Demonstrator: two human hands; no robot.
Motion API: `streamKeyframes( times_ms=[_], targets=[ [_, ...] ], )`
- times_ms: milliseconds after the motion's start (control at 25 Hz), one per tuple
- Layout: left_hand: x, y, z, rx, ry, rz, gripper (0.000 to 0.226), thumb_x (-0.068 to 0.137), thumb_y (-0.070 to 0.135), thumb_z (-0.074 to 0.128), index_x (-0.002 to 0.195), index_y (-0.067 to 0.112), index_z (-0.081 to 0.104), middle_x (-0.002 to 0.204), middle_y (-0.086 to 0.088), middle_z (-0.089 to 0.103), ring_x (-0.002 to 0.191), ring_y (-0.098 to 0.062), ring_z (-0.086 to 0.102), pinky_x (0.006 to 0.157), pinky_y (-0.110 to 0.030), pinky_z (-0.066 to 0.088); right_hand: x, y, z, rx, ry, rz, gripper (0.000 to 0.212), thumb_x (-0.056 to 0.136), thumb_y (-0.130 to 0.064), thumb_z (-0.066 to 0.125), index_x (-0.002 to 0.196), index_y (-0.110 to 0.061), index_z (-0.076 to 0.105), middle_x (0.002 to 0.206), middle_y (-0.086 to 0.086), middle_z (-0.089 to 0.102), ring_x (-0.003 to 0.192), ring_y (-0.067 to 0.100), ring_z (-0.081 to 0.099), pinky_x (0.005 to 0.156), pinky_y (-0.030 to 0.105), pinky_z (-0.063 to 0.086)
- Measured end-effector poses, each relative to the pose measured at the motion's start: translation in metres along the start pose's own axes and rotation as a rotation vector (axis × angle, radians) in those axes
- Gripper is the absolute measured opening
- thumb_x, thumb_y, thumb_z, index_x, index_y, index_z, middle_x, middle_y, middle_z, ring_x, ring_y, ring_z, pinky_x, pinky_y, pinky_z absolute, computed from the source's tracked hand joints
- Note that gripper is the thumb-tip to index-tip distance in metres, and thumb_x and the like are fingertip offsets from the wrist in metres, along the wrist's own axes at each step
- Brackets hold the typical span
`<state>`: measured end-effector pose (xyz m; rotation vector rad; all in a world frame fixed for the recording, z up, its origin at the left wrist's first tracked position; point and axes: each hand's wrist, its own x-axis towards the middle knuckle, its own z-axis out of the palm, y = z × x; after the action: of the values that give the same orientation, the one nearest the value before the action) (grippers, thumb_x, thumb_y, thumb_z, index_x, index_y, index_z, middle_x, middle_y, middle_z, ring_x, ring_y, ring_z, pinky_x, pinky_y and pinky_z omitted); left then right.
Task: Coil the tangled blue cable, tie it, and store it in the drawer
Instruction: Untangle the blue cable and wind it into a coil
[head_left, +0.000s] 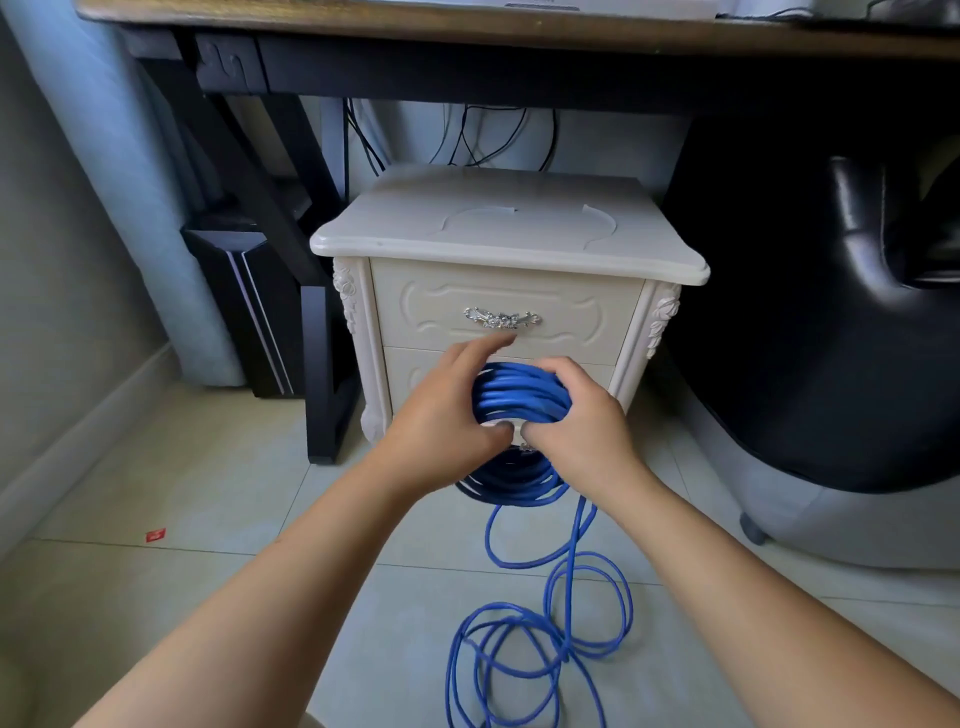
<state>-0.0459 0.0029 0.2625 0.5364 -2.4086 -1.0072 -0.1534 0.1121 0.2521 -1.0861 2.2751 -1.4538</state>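
We clamp both our left hand (447, 415) and right hand (576, 421) on the coiled blue cable (519, 400) before the closed drawer (571, 312)

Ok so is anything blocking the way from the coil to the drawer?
Yes. The top drawer of the white nightstand is closed, so it must be opened first. Both the left hand and right hand grip the blue cable coil, and loose cable trails on the floor uncoiled.

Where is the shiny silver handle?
In the head view, the silver handle sits mid-frame on the white nightstand's top drawer front, just above the left hand's fingertips.
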Motion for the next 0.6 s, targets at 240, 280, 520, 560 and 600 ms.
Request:
streamKeyframes(
  times_ms=[240,280,520,560,600],
  targets=[
    [0.0032,0.0018,0.0050,0.012,0.112,-0.152,0.025,0.076,0.007,0.062,0.096,0.022,0.062,0.075,0.006,0.066,0.068,-0.011,0.061,0.062,-0.029,0.049,-0.0035,-0.0032,-0.0003,-0.026,-0.045,-0.029,0.052,0.071,-0.007,0.069,0.109,-0.039,0.055,0.097,-0.016,0.065,0.087,0.007,0.062,0.076,0.022,0.050],
    [0.0040,0.0020,0.0042,-0.034,0.131,-0.194,0.022,0.077,0.007,0.063,0.093,0.022,0.062,0.072,0.005,0.065,0.066,-0.013,0.061,0.061,-0.030,0.049,-0.0030,-0.0031,-0.0014,-0.014,-0.035,-0.014,0.053,0.073,-0.011,0.070,0.114,-0.040,0.054,0.099,-0.017,0.064,0.088,0.007,0.063,0.075,0.023,0.050],
    [0.0049,0.0026,0.0042,-0.371,0.213,-0.416,0.017,0.080,0.005,0.068,0.089,0.019,0.063,0.072,-0.003,0.064,0.063,-0.025,0.060,0.065,-0.039,0.057,-0.0040,-0.0010,-0.0009,0.147,0.048,0.113,0.043,0.078,-0.028,0.077,0.113,-0.041,0.056,0.095,-0.019,0.066,0.084,-0.002,0.063,0.076,0.021,0.052],
    [0.0049,0.0039,0.0044,-0.428,0.234,-0.443,0.017,0.081,0.003,0.068,0.089,0.018,0.063,0.069,-0.001,0.061,0.060,-0.021,0.057,0.060,-0.033,0.055,-0.0039,0.0001,-0.0005,0.185,0.068,0.115,0.044,0.077,-0.029,0.078,0.114,-0.039,0.056,0.096,-0.019,0.066,0.086,-0.002,0.063,0.079,0.022,0.052],
    [0.0054,0.0053,0.0045,-0.500,0.262,-0.475,0.016,0.082,0.002,0.067,0.090,0.016,0.063,0.066,0.000,0.058,0.058,-0.018,0.054,0.059,-0.028,0.053,-0.0039,0.0007,-0.0006,0.229,0.090,0.115,0.044,0.076,-0.029,0.079,0.114,-0.039,0.057,0.097,-0.019,0.067,0.088,-0.001,0.064,0.081,0.023,0.052]
  ],
)
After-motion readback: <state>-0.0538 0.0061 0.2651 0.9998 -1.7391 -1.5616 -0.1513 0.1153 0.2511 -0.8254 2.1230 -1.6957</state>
